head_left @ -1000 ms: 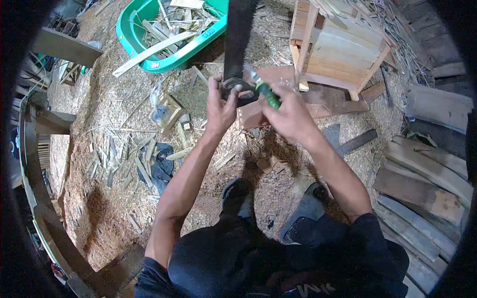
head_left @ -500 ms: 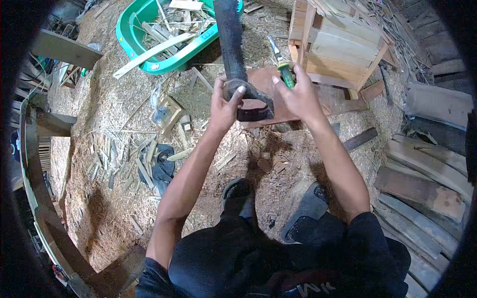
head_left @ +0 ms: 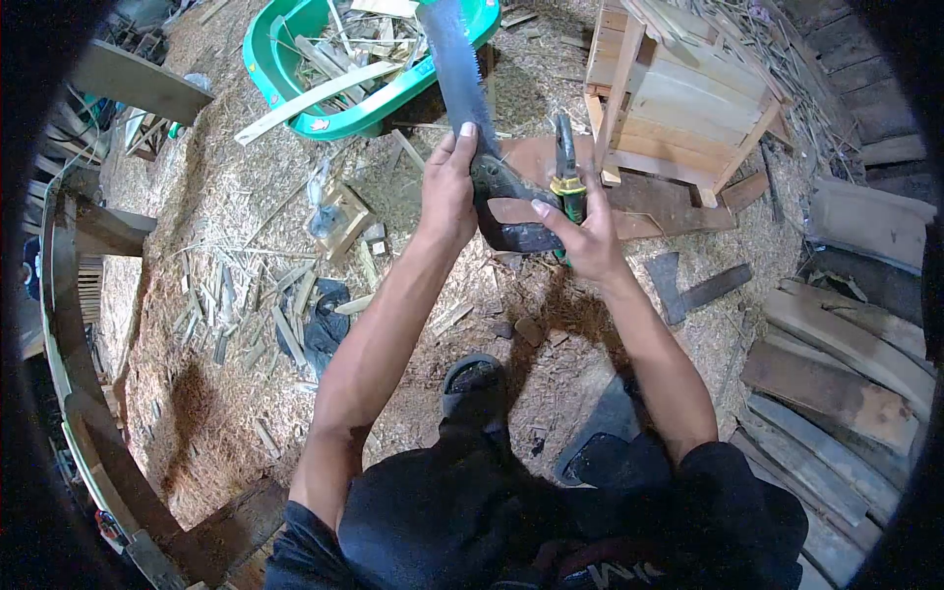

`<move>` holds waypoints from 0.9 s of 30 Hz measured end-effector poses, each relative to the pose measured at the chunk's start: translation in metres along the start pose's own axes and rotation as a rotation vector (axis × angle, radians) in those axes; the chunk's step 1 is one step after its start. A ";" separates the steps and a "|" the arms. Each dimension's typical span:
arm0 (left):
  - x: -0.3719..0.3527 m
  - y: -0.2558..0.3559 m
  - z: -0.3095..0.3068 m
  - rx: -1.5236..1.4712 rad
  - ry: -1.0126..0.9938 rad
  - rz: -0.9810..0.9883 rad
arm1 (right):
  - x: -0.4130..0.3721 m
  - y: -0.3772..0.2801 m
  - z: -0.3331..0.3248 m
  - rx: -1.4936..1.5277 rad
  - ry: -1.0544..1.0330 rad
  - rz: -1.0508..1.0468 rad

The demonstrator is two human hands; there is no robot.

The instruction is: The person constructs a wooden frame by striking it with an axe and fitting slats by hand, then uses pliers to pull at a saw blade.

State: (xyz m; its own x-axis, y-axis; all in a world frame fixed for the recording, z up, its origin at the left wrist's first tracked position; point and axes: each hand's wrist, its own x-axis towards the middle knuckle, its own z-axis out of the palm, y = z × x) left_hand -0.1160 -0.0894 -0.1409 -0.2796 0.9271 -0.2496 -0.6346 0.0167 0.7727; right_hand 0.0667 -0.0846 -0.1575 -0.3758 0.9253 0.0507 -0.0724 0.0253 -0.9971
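Observation:
A handsaw (head_left: 455, 74) with a dark handle (head_left: 521, 237) is held up in front of me, its toothed blade pointing away toward the green tub. My left hand (head_left: 451, 187) is closed around it where blade and handle meet, thumb lying along the blade. In my right hand (head_left: 590, 236) are pliers (head_left: 567, 172) with green and yellow grips, jaws upward. The pliers sit right beside the saw's handle and overlap its edge in this view, my right thumb reaching over the handle.
A green plastic tub (head_left: 369, 120) full of wood scraps stands at the back. To its right is a wooden box-like frame (head_left: 688, 123), near a brown board (head_left: 659, 202). Planks (head_left: 826, 379) are stacked on the right. Sawdust and offcuts cover the floor around my feet.
The saw has turned so the flat of its blade shows more. My right hand has come down and inward, bringing the pliers against the saw's handle area, jaws now upright.

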 end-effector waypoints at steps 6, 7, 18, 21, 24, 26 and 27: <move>-0.006 0.002 0.004 -0.048 -0.002 0.100 | 0.001 0.004 0.015 0.139 0.130 -0.094; -0.008 0.004 0.006 -0.051 0.012 0.098 | 0.000 0.009 0.016 0.135 0.143 -0.114; -0.022 0.011 0.010 -0.057 0.109 0.059 | -0.011 0.011 0.024 0.143 0.178 -0.119; -0.019 0.014 0.010 -0.030 0.065 0.057 | -0.009 0.008 0.020 0.162 0.158 -0.080; -0.002 0.020 0.008 0.105 0.017 0.050 | -0.007 -0.002 0.017 0.243 0.131 -0.007; 0.004 0.024 0.000 0.313 0.044 0.082 | -0.008 -0.006 0.015 0.229 0.098 0.003; 0.000 0.028 0.011 0.286 0.089 0.124 | -0.008 -0.008 0.015 0.240 0.055 0.026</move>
State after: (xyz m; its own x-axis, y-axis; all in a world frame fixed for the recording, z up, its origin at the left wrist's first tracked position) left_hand -0.1262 -0.0845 -0.1128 -0.4122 0.8923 -0.1840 -0.3671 0.0222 0.9299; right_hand 0.0567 -0.0979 -0.1486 -0.3296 0.9440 0.0155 -0.2829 -0.0831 -0.9555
